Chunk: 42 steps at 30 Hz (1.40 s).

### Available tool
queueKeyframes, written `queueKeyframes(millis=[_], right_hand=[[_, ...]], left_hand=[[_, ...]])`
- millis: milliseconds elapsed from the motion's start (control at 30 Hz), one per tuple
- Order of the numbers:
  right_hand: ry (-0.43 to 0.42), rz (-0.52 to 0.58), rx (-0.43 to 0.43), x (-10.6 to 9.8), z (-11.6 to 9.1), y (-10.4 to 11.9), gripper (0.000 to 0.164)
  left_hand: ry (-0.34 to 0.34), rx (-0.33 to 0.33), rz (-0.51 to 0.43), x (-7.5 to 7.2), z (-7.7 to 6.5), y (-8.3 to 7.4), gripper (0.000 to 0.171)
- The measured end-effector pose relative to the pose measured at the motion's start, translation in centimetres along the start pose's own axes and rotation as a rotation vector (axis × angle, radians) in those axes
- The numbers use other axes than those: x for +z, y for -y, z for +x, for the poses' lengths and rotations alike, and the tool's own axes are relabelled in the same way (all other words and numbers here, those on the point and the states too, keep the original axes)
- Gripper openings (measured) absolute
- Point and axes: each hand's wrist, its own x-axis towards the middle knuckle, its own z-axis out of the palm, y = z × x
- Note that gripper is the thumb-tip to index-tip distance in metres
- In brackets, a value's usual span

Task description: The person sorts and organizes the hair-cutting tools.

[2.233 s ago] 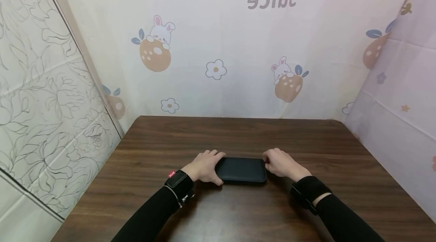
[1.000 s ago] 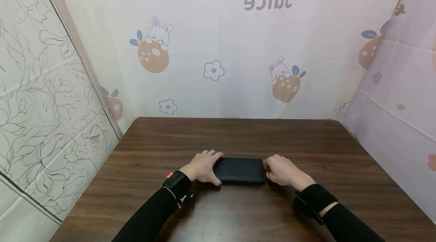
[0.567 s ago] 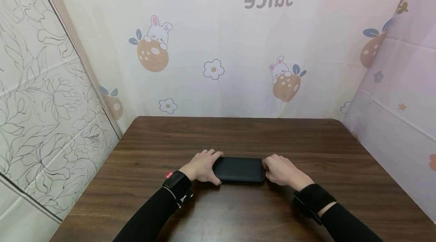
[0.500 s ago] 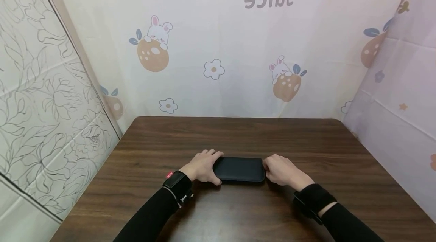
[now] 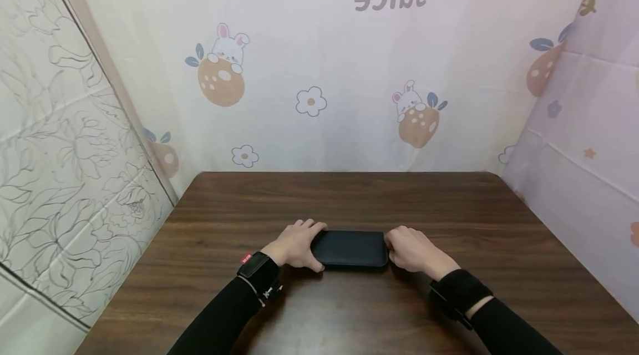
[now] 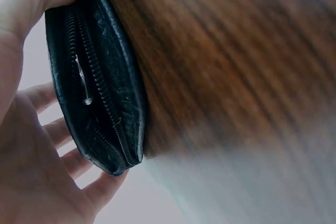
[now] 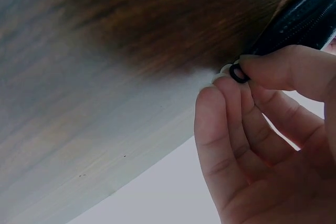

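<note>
A flat black zippered pouch [image 5: 349,248] lies lengthwise near the middle of the table. At its left end, my left hand [image 5: 294,245] grips it, thumb on the near edge and fingers spread along the far one. In the left wrist view the zipper [image 6: 97,72] faces the camera, its two rows of teeth parted and a small silver piece [image 6: 83,85] between them. My right hand [image 5: 411,249] is at the pouch's right end. The right wrist view shows its thumb and fingertips pinching a small black ring-shaped zipper pull [image 7: 239,73].
Under both hands is a dark wood-grain table [image 5: 339,310]. A pale curtain [image 5: 319,44] with bunny and fruit prints hangs behind its far edge. More patterned cloth [image 5: 65,138] closes off the left side, and another printed sheet [image 5: 589,177] the right.
Since the oldest frame my right hand has shifted slightly nearer at the pouch's right end. Over the last second both hands and the pouch have stayed nearly still; the head view shifted a little.
</note>
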Motion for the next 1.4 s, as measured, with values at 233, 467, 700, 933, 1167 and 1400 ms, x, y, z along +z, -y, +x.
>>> queueKeyframes(millis=[233,467,700,933,1167,1400], right_hand=[[0.003,-0.010,0.002,0.09,0.04,-0.17,0.026],[0.004,-0.014,0.008,0.14,0.11,-0.11,0.025],[0.040,-0.003,0.017,0.19,-0.08,0.18,0.022],[0.017,-0.024,0.013,0.06,0.33,0.18,0.025],[0.025,0.002,0.017,-0.28,0.53,0.03,0.023],[0.059,0.027,0.023,-0.11,-0.20,-0.19,0.021]], left_hand=[[-0.013,0.009,-0.019,0.00,-0.05,0.10,0.090],[-0.021,0.012,-0.031,-0.12,0.00,0.28,0.089],[0.000,0.019,-0.027,0.25,0.07,0.40,0.088],[-0.023,0.015,-0.017,0.04,0.09,0.61,0.088],[-0.022,0.013,-0.023,-0.45,0.09,0.57,0.088],[-0.020,0.010,-0.018,0.08,-0.14,0.22,0.088]])
